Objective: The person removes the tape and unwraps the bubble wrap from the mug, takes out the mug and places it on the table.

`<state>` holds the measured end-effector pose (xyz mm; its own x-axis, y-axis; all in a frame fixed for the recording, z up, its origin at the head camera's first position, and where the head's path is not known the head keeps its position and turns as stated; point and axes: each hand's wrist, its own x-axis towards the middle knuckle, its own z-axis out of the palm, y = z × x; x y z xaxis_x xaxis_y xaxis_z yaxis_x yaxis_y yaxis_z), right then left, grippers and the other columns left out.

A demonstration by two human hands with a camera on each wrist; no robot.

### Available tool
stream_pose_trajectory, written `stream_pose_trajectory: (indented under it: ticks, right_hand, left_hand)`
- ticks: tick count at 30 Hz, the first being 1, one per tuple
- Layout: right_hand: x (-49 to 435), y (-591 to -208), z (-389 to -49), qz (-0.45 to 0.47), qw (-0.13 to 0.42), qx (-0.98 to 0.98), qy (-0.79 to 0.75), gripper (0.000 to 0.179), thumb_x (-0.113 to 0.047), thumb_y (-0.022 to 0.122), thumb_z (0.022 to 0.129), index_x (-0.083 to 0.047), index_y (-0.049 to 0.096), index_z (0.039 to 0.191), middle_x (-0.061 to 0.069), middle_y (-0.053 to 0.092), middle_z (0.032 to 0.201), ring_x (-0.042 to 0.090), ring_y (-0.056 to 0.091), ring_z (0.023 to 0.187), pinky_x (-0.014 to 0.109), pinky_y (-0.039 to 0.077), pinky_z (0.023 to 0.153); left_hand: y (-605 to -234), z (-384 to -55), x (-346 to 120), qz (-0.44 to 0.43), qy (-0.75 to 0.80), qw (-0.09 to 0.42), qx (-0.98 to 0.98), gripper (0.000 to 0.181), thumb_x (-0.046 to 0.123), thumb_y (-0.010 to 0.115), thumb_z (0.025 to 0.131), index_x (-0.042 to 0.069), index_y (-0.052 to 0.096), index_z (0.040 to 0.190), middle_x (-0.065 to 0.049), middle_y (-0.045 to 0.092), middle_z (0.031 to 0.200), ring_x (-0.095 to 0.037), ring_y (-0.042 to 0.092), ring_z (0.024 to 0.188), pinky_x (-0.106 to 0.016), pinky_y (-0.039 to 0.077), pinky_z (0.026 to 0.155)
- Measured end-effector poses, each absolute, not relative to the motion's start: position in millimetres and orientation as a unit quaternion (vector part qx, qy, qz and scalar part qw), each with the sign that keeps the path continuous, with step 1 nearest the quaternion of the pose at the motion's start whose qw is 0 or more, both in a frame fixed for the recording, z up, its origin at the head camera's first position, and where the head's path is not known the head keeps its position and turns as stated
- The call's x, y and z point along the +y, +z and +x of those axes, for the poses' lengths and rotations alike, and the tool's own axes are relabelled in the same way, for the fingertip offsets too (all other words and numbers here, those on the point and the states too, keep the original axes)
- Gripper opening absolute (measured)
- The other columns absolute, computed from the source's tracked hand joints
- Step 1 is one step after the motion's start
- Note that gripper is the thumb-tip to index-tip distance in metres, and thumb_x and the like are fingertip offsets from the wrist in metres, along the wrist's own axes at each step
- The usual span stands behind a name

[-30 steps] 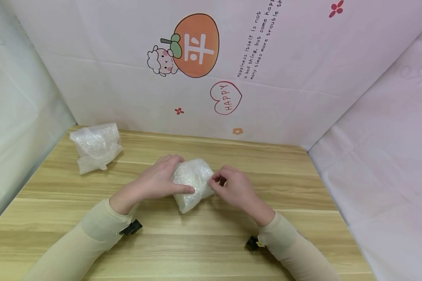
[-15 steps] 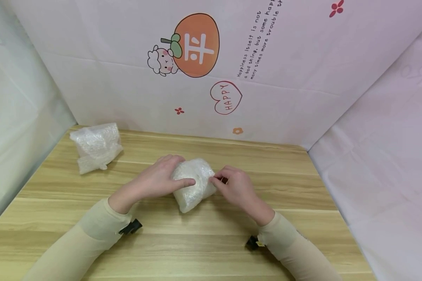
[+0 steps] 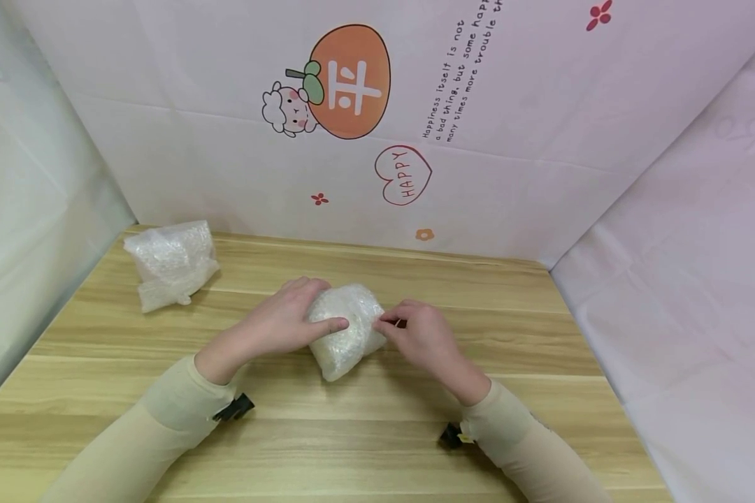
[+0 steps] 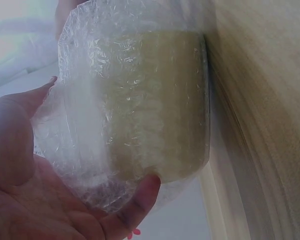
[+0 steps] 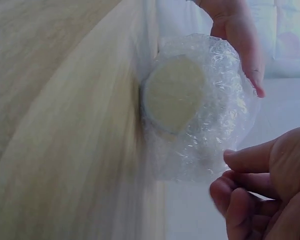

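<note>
A bubble-wrapped bundle (image 3: 340, 349) lies on the wooden table, mid-table in the head view. Through the wrap in the left wrist view shows a pale yellow, cylinder-like thing (image 4: 160, 105); its round end faces the right wrist camera. My left hand (image 3: 279, 318) grips the bundle from its left side, thumb lying over the top and fingers on the far side. At the bundle's right side, my right hand (image 3: 421, 335) pinches the edge of the bubble wrap (image 5: 210, 155) between thumb and forefinger, its other fingers curled.
Another bubble-wrapped bundle (image 3: 173, 262) lies at the table's back left corner. White printed cloth walls (image 3: 497, 195) rise behind the table (image 3: 327, 454) and on both sides. A small black device (image 3: 234, 407) sits at each sleeve cuff.
My left thumb has slid a little up and back over the wrap. The right thumb and forefinger have drawn together at the wrap's edge. The bundle has barely moved.
</note>
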<state>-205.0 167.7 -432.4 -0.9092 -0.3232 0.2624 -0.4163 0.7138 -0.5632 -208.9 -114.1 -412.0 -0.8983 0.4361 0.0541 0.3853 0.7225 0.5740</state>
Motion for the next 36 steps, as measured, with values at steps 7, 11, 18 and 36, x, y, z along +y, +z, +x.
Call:
stream_pose_trajectory:
  ticks: [7, 11, 18, 36]
  right_hand:
    - [167, -434, -208, 0.123, 0.007, -0.891, 0.436, 0.01, -0.018, 0.095, 0.091, -0.013, 0.086, 0.09, -0.003, 0.078, 0.088, 0.015, 0.068, 0.076, 0.027, 0.057, 0.065]
    - [167, -434, -209, 0.097, -0.02, -0.877, 0.471, 0.011, -0.018, 0.094, 0.092, -0.013, 0.085, 0.09, -0.001, 0.079, 0.089, 0.018, 0.07, 0.078, 0.027, 0.058, 0.066]
    - [167, -438, -209, 0.095, -0.028, -0.858, 0.504, 0.009, -0.013, 0.091, 0.093, -0.009, 0.084, 0.089, 0.002, 0.078, 0.085, 0.036, 0.075, 0.076, 0.028, 0.058, 0.062]
    - [164, -439, -205, 0.099, -0.022, -0.854, 0.511, 0.007, -0.01, 0.088, 0.094, -0.009, 0.083, 0.088, 0.001, 0.077, 0.081, 0.036, 0.074, 0.074, 0.028, 0.059, 0.061]
  left_hand:
    - [-410, -208, -115, 0.221, 0.299, 0.044, 0.927, 0.092, 0.072, 0.067, 0.102, 0.0, 0.054, 0.158, -0.02, 0.058, 0.158, -0.041, 0.051, 0.15, -0.066, 0.046, 0.119]
    - [-409, -208, -114, 0.222, 0.301, 0.043, 0.926, 0.091, 0.071, 0.068, 0.101, 0.001, 0.054, 0.158, -0.019, 0.059, 0.158, -0.04, 0.051, 0.149, -0.065, 0.046, 0.118]
    - [-412, -208, -112, 0.216, 0.304, 0.038, 0.927, 0.091, 0.07, 0.071, 0.1, 0.002, 0.055, 0.157, -0.018, 0.059, 0.157, -0.039, 0.051, 0.149, -0.065, 0.048, 0.117]
    - [-420, -200, -107, 0.243, 0.245, 0.035, 0.938, 0.141, 0.096, 0.079, 0.069, 0.021, 0.03, 0.178, -0.013, 0.054, 0.138, -0.027, 0.052, 0.122, -0.045, 0.058, 0.085]
